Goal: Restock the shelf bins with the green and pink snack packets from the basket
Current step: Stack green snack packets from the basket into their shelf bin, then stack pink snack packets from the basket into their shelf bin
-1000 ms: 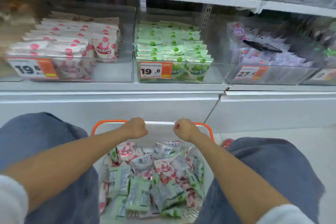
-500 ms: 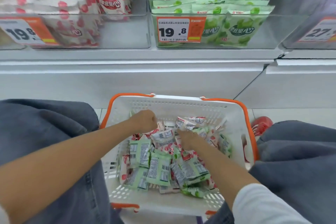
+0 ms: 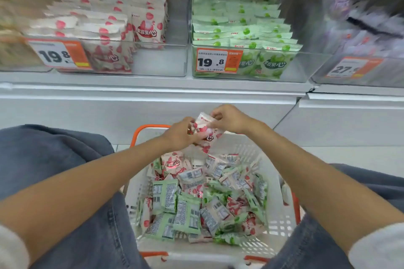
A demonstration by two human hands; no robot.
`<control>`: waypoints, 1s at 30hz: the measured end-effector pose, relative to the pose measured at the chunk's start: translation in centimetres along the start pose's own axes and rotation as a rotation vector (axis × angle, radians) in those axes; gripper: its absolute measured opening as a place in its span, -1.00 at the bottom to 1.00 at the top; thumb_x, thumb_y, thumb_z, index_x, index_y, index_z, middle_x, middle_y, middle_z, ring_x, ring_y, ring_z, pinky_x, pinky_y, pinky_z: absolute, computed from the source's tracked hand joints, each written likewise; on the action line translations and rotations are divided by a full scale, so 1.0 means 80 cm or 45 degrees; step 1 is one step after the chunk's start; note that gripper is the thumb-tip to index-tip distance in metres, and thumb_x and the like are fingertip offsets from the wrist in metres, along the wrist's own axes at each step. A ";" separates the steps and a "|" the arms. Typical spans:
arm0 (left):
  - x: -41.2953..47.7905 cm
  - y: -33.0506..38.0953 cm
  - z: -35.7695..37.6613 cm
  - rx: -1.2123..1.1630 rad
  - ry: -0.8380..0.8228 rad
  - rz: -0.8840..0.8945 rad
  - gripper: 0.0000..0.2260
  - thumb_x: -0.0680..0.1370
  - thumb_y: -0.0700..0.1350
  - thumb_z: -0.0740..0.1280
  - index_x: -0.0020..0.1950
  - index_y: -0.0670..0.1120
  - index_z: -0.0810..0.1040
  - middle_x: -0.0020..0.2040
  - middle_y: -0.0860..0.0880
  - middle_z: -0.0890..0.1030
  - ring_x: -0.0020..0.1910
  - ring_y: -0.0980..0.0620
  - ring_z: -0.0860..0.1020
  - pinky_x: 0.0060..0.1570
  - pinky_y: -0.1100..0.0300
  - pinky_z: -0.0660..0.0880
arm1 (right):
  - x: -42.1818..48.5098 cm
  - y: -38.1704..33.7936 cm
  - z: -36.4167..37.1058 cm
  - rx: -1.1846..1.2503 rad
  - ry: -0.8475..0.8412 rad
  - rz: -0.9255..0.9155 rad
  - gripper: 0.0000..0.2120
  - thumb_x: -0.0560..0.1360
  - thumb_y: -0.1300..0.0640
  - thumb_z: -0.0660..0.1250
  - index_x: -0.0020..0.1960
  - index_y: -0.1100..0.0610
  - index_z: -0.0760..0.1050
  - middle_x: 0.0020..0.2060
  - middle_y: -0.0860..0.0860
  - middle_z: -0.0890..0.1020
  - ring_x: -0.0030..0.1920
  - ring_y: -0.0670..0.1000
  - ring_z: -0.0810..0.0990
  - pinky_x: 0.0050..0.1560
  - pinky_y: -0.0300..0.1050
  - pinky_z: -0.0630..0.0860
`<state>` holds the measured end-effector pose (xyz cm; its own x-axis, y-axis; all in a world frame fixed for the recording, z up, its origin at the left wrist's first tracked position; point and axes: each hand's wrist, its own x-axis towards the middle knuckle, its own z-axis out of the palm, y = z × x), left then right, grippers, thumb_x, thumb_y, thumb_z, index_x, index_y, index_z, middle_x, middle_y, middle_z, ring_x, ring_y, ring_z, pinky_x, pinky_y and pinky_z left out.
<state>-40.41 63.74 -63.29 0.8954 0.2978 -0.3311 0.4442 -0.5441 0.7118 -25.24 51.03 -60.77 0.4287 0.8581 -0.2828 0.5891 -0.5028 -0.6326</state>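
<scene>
A white basket with an orange rim [image 3: 282, 220] sits between my knees, holding several green and pink snack packets [image 3: 192, 201]. Above its far edge, my left hand [image 3: 178, 134] and my right hand [image 3: 229, 119] both grip pink packets [image 3: 205, 131] lifted out of the basket. On the shelf above, a clear bin [image 3: 161, 65] at the left holds pink packets [image 3: 113, 28]. Another clear bin [image 3: 306, 67] in the middle holds green packets [image 3: 240, 28].
Price tags reading 19.8 hang on the pink bin [image 3: 59, 54] and the green bin [image 3: 218, 61]. A third bin [image 3: 358, 67] at the right holds purple packets. My denim-clad knees [image 3: 54, 159] flank the basket. A white shelf front [image 3: 153, 102] runs below the bins.
Both hands dipped into the basket, then rose above its far edge holding pink packets. The camera tilted down and back up toward the bins.
</scene>
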 end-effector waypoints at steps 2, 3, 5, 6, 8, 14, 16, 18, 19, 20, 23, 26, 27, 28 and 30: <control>-0.002 0.017 -0.023 -0.119 0.154 0.114 -0.76 0.52 0.16 0.36 0.03 0.02 0.50 -0.20 0.09 0.59 -0.25 0.13 0.56 -0.22 0.18 0.45 | -0.001 -0.041 -0.039 0.137 0.091 -0.074 -0.89 0.47 0.27 0.43 -0.19 0.31 0.58 -0.47 0.02 0.47 -0.43 -0.12 0.39 -0.35 -0.21 0.33; -0.005 0.025 -0.037 -0.150 0.244 0.150 -0.81 0.53 0.13 0.37 -0.07 0.03 0.50 -0.28 0.07 0.58 -0.31 0.10 0.56 -0.24 0.14 0.48 | -0.003 -0.062 -0.057 0.181 0.127 -0.100 -0.90 0.47 0.29 0.42 -0.15 0.35 0.60 -0.45 0.10 0.54 -0.42 -0.14 0.45 -0.36 -0.23 0.40; -0.012 0.039 -0.066 -0.124 0.401 0.180 -0.75 0.54 0.12 0.36 -0.18 -0.02 0.48 -0.34 0.03 0.58 -0.33 -0.01 0.57 -0.24 0.07 0.49 | -0.007 -0.101 -0.089 0.236 0.165 -0.115 -0.86 0.47 0.30 0.43 -0.05 0.39 0.62 -0.31 0.22 0.64 -0.41 -0.13 0.54 -0.37 -0.26 0.51; -0.015 0.044 -0.080 -0.088 0.462 0.197 -0.71 0.54 0.13 0.36 -0.19 -0.07 0.48 -0.36 0.02 0.58 -0.33 -0.05 0.58 -0.23 0.05 0.49 | -0.008 -0.119 -0.102 0.263 0.165 -0.114 -0.86 0.47 0.29 0.43 -0.02 0.37 0.63 -0.26 0.20 0.66 -0.41 -0.13 0.58 -0.36 -0.26 0.55; -0.020 0.051 -0.106 -0.054 0.545 0.229 -0.66 0.53 0.17 0.34 -0.13 -0.12 0.50 -0.34 -0.02 0.62 -0.34 -0.04 0.62 -0.21 0.01 0.55 | -0.008 -0.150 -0.122 0.264 0.181 -0.131 -0.87 0.47 0.27 0.44 -0.01 0.31 0.65 -0.23 0.15 0.68 -0.38 -0.13 0.60 -0.32 -0.24 0.58; -0.035 0.064 -0.198 0.380 0.948 0.317 -0.53 0.54 0.34 0.13 0.13 -0.03 0.44 -0.08 0.02 0.59 -0.09 -0.02 0.55 -0.15 -0.03 0.53 | 0.023 -0.231 -0.161 0.198 0.482 -0.333 -0.95 0.48 0.24 0.44 -0.06 0.18 0.65 -0.19 0.14 0.70 -0.25 -0.03 0.63 -0.17 -0.03 0.61; -0.031 0.061 -0.236 0.390 1.169 0.340 -0.50 0.57 0.31 0.05 0.19 -0.05 0.48 0.01 -0.02 0.58 0.01 -0.06 0.51 -0.06 -0.03 0.48 | 0.046 -0.253 -0.174 0.190 0.688 -0.406 -0.95 0.47 0.23 0.44 -0.07 0.15 0.65 -0.20 0.11 0.70 -0.26 -0.08 0.60 -0.21 -0.07 0.58; -0.018 0.045 -0.268 0.513 1.278 0.228 -0.53 0.62 0.22 0.06 0.24 -0.10 0.50 0.11 -0.09 0.57 0.13 -0.13 0.48 0.10 -0.06 0.37 | 0.072 -0.268 -0.180 0.050 0.795 -0.421 -0.94 0.48 0.19 0.43 -0.05 0.13 0.65 -0.20 0.01 0.68 -0.24 -0.12 0.57 -0.23 -0.16 0.52; -0.010 0.033 -0.279 0.606 1.294 0.163 -0.55 0.63 0.19 0.06 0.24 -0.11 0.50 0.13 -0.11 0.56 0.16 -0.14 0.46 0.15 -0.08 0.34 | 0.087 -0.273 -0.179 -0.053 0.795 -0.407 -0.92 0.48 0.17 0.43 -0.03 0.12 0.65 -0.20 -0.02 0.66 -0.22 -0.12 0.56 -0.24 -0.20 0.49; -0.002 0.019 -0.287 0.679 1.300 0.115 -0.56 0.64 0.17 0.05 0.23 -0.11 0.50 0.13 -0.11 0.56 0.16 -0.14 0.46 0.17 -0.08 0.32 | 0.103 -0.276 -0.176 -0.159 0.775 -0.387 -0.92 0.49 0.16 0.42 -0.02 0.12 0.64 -0.19 -0.02 0.65 -0.20 -0.10 0.56 -0.23 -0.20 0.47; 0.012 -0.012 -0.296 0.788 1.312 0.058 -0.55 0.62 0.14 0.00 0.13 -0.12 0.54 0.07 -0.12 0.59 0.09 -0.15 0.50 0.13 -0.07 0.34 | 0.158 -0.275 -0.154 -0.486 0.699 -0.336 -0.87 0.50 0.17 0.39 0.00 0.20 0.62 -0.07 0.07 0.69 -0.05 0.06 0.63 -0.05 -0.06 0.54; 0.016 -0.017 -0.297 0.835 1.316 0.056 -0.55 0.60 0.11 -0.01 0.09 -0.11 0.57 0.03 -0.11 0.62 0.05 -0.15 0.52 0.09 -0.07 0.35 | 0.198 -0.271 -0.128 -0.599 0.602 -0.245 -0.82 0.51 0.23 0.32 0.07 0.21 0.61 0.02 0.13 0.67 0.03 0.17 0.62 0.02 0.07 0.56; 0.016 -0.016 -0.297 0.844 1.313 0.047 -0.55 0.60 0.11 -0.02 0.09 -0.10 0.58 0.03 -0.10 0.62 0.05 -0.15 0.53 0.07 -0.06 0.35 | 0.206 -0.271 -0.120 -0.621 0.581 -0.218 -0.81 0.51 0.22 0.32 0.10 0.20 0.60 0.06 0.13 0.66 0.06 0.18 0.61 0.04 0.06 0.56; 0.015 -0.015 -0.297 0.849 1.308 0.035 -0.54 0.59 0.11 -0.03 0.09 -0.10 0.58 0.03 -0.09 0.62 0.05 -0.14 0.53 0.07 -0.05 0.36 | 0.213 -0.270 -0.115 -0.635 0.573 -0.200 -0.78 0.52 0.20 0.32 0.15 0.17 0.59 0.11 0.12 0.64 0.10 0.18 0.59 0.08 0.04 0.55; 0.016 -0.015 -0.296 0.838 1.296 0.015 -0.51 0.59 0.12 -0.07 0.11 -0.08 0.58 0.06 -0.08 0.62 0.07 -0.12 0.52 0.07 -0.03 0.35 | 0.220 -0.265 -0.108 -0.651 0.667 -0.170 -0.67 0.51 0.10 0.37 0.26 0.12 0.53 0.20 0.10 0.57 0.20 0.16 0.54 0.14 0.02 0.53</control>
<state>-40.52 83.37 -49.89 0.5963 0.6094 0.5226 0.6321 -0.7577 0.1622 -24.30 75.92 -46.12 0.5259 0.8175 0.2348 0.8498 -0.4930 -0.1866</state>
